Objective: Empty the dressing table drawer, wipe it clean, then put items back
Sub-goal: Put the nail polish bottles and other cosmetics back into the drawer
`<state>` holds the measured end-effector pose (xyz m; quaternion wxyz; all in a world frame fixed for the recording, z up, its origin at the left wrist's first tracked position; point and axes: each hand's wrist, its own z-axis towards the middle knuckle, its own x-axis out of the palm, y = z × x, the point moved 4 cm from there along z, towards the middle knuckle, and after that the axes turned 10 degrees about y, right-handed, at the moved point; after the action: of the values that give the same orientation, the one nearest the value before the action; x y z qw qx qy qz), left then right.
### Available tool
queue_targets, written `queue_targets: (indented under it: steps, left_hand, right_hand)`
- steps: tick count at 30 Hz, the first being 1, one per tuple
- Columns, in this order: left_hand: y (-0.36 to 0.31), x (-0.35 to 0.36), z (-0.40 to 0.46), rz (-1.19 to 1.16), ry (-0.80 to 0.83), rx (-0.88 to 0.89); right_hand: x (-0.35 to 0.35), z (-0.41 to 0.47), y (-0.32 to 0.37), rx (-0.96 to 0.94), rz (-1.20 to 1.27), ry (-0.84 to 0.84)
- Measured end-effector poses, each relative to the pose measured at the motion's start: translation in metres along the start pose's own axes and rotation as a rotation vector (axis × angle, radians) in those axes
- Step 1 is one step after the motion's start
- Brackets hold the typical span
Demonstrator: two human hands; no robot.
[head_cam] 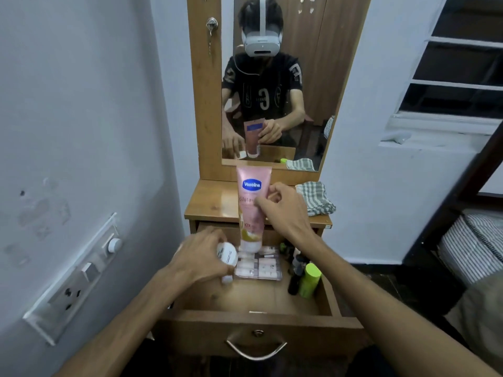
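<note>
A person seated at a dressing table (206, 205) works over its pulled-out drawer (255, 321), both hands busy. The right hand (283, 210) pinches a pink lotion tube (251, 202) at mid-body, holding it upright, cap down, above the back of the drawer. The left hand (201, 257) curls around a small white jar (227, 254) at the drawer's left side; whether the jar rests on the drawer floor or is already lifted cannot be told. A clear box (258, 266) of small cosmetics lies at the back of the drawer, just under the tube, and a green bottle (309, 280) with several dark bottles (295, 270) stands along the right wall. A checked cloth (315, 198) waits on the table top, near the mirror (275, 85). Judging by what remains inside, the emptying stage looks well short of done. The risks from here are plain: the tube is held by a light fingertip pinch, and could slip and drop onto the clear box; carrying two items at once leaves no spare hand to catch either; and a sleeve or wrist reaching across could topple the crowded bottles on the right. The table top is small, so items set near its edge may roll off.
</note>
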<state>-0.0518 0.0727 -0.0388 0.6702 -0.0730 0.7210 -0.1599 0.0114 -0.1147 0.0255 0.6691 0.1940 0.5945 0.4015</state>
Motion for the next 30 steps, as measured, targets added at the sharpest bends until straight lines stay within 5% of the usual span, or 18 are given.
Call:
queue_targets:
  steps: [7, 22, 26, 30]
  left_hand:
    - [-0.01, 0.028, -0.018, 0.242, 0.282, -0.007]
    - [-0.007, 0.048, -0.014, 0.534, 0.318, -0.028]
    - [0.0, 0.047, -0.011, 0.406, 0.301, -0.009]
    - [-0.004, 0.024, -0.013, 0.056, 0.103, -0.015]
  right_hand:
    - [0.002, -0.053, -0.019, 0.056, -0.09, 0.203]
    - [0.013, -0.083, -0.041, 0.074, -0.139, 0.184]
    - [0.012, -0.088, -0.038, 0.029, -0.184, 0.216]
    - [0.011, -0.08, -0.026, -0.118, -0.346, 0.28]
